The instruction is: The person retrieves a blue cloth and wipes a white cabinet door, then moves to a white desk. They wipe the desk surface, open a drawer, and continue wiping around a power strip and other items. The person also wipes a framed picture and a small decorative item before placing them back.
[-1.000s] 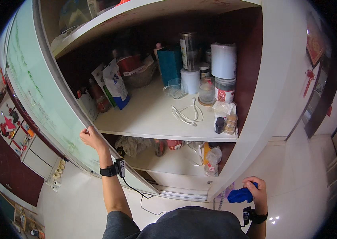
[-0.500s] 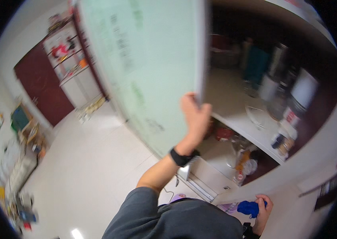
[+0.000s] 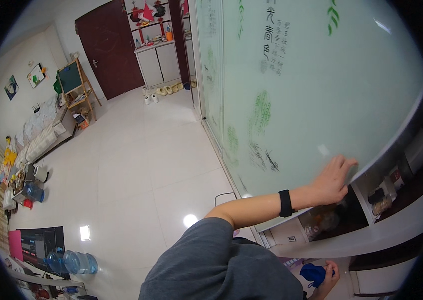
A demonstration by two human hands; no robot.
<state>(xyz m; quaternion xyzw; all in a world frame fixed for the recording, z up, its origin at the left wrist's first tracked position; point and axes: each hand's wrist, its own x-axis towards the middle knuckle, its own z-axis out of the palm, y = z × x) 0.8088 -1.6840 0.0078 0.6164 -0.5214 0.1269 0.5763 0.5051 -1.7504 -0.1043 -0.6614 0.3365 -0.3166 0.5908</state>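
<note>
My left hand (image 3: 332, 181), with a black band on its wrist, reaches across to the right. Its bent fingers grip the edge of a frosted glass sliding door (image 3: 301, 135) painted with green willow leaves and dark writing. Beyond that edge, part of a cabinet's shelving (image 3: 367, 206) shows, with jars and small items on it; the door covers the rest. Low at the right, my right hand (image 3: 330, 281) is closed on a crumpled blue cloth (image 3: 312, 273), held away from the door.
A pale tiled floor (image 3: 136, 165) stretches to the left. Far off are a dark red door (image 3: 109, 50), a shoe cabinet (image 3: 157, 65) with shoes before it, and an easel (image 3: 74, 82). Large blue water bottles (image 3: 79, 262) stand at lower left, and a sofa (image 3: 46, 135) lines the left wall.
My left hand has slid the glass door to the right, covering most of the shelves that stood exposed. The view has turned as well. My right hand still holds the blue cloth.
</note>
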